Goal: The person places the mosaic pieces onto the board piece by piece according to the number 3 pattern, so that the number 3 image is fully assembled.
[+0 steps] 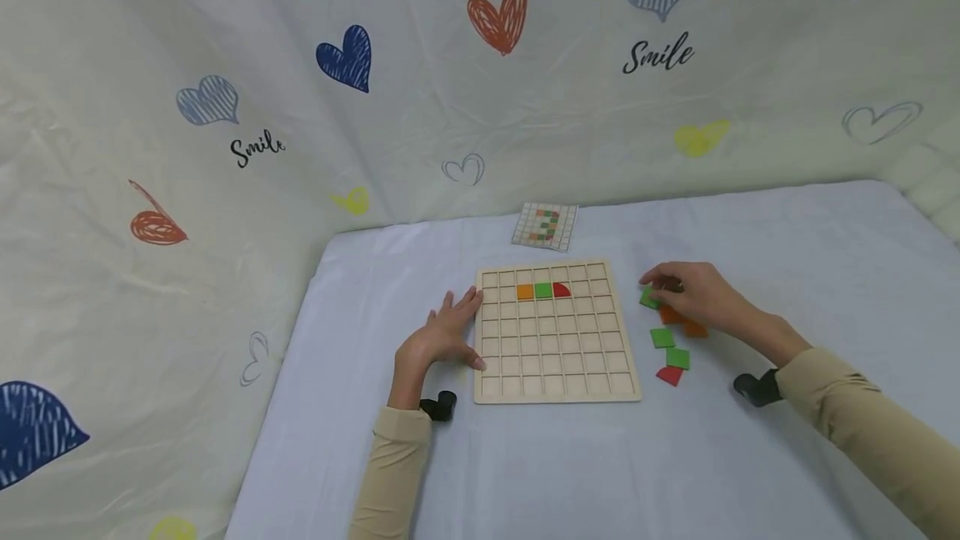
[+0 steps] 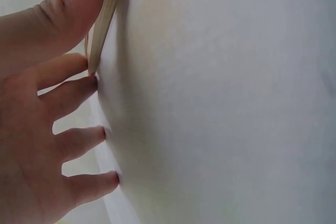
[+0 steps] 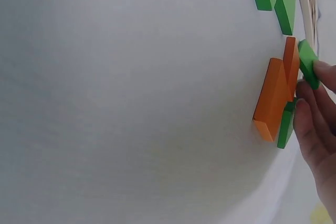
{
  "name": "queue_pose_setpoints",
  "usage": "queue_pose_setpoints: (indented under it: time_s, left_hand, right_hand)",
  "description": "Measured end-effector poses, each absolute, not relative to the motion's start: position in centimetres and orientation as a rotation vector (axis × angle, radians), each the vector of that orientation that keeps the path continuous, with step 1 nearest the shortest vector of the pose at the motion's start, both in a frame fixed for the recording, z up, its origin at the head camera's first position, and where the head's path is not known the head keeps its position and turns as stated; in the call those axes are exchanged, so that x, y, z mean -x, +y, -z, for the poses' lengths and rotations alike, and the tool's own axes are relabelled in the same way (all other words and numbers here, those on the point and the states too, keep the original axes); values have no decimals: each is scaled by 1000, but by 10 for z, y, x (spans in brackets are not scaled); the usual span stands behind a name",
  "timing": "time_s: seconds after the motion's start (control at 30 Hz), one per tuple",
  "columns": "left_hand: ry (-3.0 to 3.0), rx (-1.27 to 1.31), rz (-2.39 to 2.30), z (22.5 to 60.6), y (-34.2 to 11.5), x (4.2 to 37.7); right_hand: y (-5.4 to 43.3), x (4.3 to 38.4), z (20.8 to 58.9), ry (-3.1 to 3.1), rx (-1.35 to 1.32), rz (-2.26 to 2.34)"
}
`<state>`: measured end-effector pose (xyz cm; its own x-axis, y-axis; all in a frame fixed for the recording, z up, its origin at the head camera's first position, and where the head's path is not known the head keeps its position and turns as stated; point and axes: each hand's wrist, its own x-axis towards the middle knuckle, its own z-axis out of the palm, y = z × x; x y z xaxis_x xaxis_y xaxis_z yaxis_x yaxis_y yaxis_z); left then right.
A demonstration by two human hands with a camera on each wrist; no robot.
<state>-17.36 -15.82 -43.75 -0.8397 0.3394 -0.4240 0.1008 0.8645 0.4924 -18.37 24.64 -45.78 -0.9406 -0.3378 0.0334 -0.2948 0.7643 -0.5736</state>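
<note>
Across the worktop point(image 1: 555, 473), I'd want the gridded board point(image 1: 557, 345) steady. My left hand point(image 1: 438, 336) lies with fingers spread, touching the board's left edge; light pressure should do. Right of the board, my right hand point(image 1: 701, 294) pinches a green tile point(image 3: 308, 62), just beside the orange tiles point(image 3: 272, 95); I'd lift it straight up, to avoid dragging its neighbours.

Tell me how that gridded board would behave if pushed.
The gridded board looks stiff: its edges run straight. Being broad and thin, it would likely slide rather than tip. The left hand touches its left edge, so a leftward push would probably meet resistance.
</note>
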Motion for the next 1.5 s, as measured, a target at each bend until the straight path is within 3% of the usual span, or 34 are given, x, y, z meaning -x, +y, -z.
queue_pose_setpoints:
  time_s: [0.73, 1.5]
  left_hand:
    - [2521, -309, -630, 440, -160, 172]
    - [2525, -319, -606, 440, -159, 173]
  right_hand:
    - [236, 185, 458, 2768, 343, 1025]
    - [205, 191, 452, 2608, 365, 1127]
